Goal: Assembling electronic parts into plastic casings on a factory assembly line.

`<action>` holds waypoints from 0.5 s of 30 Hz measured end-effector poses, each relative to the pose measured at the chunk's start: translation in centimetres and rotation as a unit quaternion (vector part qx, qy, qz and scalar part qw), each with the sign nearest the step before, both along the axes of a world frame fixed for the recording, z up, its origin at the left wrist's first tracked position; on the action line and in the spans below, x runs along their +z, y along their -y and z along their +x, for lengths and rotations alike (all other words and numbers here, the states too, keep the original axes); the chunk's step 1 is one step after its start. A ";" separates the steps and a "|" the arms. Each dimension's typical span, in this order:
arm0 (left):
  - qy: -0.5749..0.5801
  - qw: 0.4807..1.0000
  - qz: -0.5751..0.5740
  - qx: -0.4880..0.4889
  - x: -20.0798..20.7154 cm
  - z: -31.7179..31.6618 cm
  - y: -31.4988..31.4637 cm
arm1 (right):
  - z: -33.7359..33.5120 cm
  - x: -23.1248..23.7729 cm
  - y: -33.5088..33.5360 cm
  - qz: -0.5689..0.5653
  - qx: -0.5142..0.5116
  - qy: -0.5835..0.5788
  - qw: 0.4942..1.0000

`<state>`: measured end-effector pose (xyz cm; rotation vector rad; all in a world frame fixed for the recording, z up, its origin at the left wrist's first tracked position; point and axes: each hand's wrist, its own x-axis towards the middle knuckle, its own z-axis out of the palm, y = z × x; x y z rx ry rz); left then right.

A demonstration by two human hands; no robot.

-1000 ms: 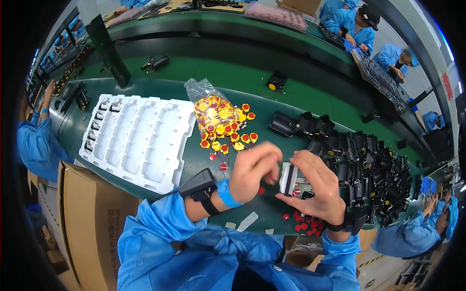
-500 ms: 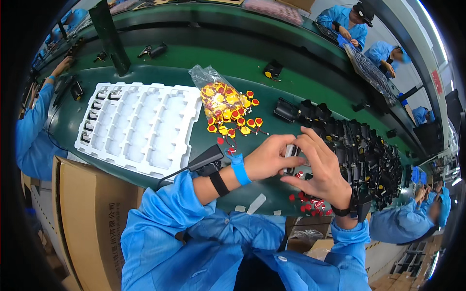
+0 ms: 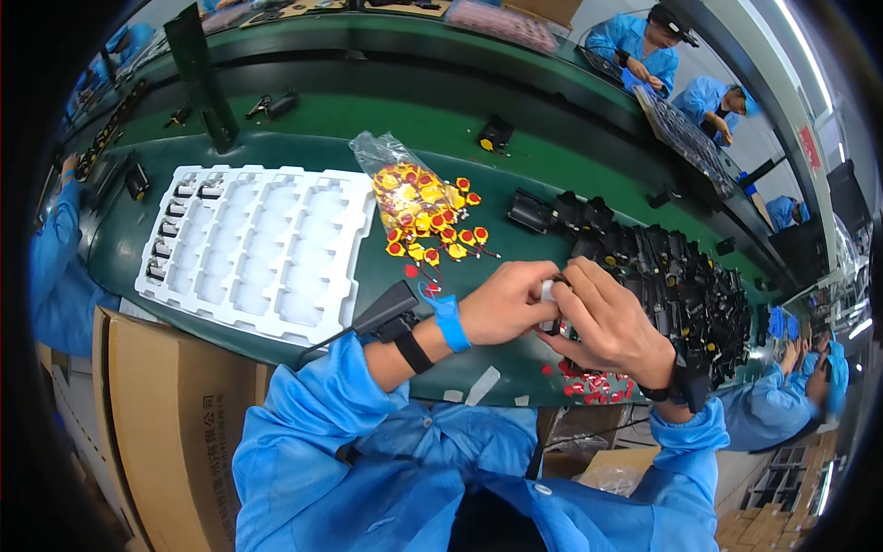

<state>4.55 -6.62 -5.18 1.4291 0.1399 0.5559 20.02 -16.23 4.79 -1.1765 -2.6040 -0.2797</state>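
In front of my body, both hands come together around a small white-and-dark part (image 3: pixel 549 294), mostly hidden by the fingers. My left hand (image 3: pixel 504 302) pinches it between thumb and fingers. From the other side my right hand (image 3: pixel 618 322) closes on the same part, its fingertips at the upper end. Just below my right hand lie many red-and-white bits (image 3: pixel 598 388). Yellow round pieces with red discs and thin wires (image 3: pixel 428 225) spill from a clear plastic bag (image 3: pixel 375 152) beyond my left hand.
A white moulded tray (image 3: pixel 317 327) stands at left, several small parts (image 3: pixel 166 230) in its left column. Black housings (image 3: pixel 681 285) are heaped at right. A cardboard box (image 3: pixel 175 414) sits below the table's left edge. Co-workers (image 3: pixel 635 51) sit across the bench and at both sides.
My right hand's fingers have closed in on the part, which has turned and shows a white face. The view has shifted slightly.
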 end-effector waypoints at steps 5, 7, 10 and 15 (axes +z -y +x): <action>0.006 0.986 0.062 0.156 -1.3 0.2 -0.8 | -0.9 1.9 -2.3 -0.019 0.017 0.079 0.997; -0.080 0.971 0.050 0.221 -0.8 -1.0 -2.4 | -2.0 3.9 -3.9 -0.002 0.042 0.026 0.999; -0.057 0.966 0.073 0.243 -1.7 -1.3 -3.8 | -3.2 7.8 -8.0 0.085 0.044 -0.068 0.993; -0.085 0.993 0.037 0.074 -0.3 -0.8 -2.1 | -2.2 1.0 -25.6 0.014 -0.061 -0.163 0.985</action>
